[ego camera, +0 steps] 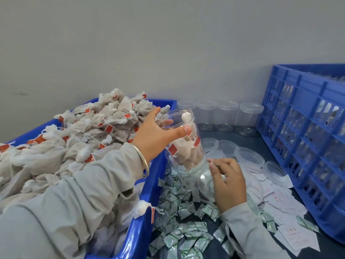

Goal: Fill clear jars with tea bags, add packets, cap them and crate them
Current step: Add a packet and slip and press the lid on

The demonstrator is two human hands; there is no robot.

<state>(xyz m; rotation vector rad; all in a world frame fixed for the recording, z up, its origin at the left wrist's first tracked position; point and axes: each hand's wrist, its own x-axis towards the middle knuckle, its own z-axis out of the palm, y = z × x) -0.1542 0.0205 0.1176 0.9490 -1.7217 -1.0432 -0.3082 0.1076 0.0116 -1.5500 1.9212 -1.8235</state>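
A blue bin (149, 199) heaped with tea bags (93, 131) fills the left. The left hand (156, 135) grasps a tilted clear jar (186, 146) near its mouth; the right hand (228, 180), fingers curled, holds its base, above green-printed packets (179, 199). 4 empty jars (224, 116), lids (248, 156) and a blue crate (306, 128) stand rightward.

Soft, even, diffuse light fills the scene, with only faint shadows on the grey wall (168, 43). Small glints sit on the clear jar (183, 144) and the blue tub (149, 199) rim. Wide-angle distortion bends the blue crate (302, 131) at three o'clock. Overall detail is slightly soft and smeared.
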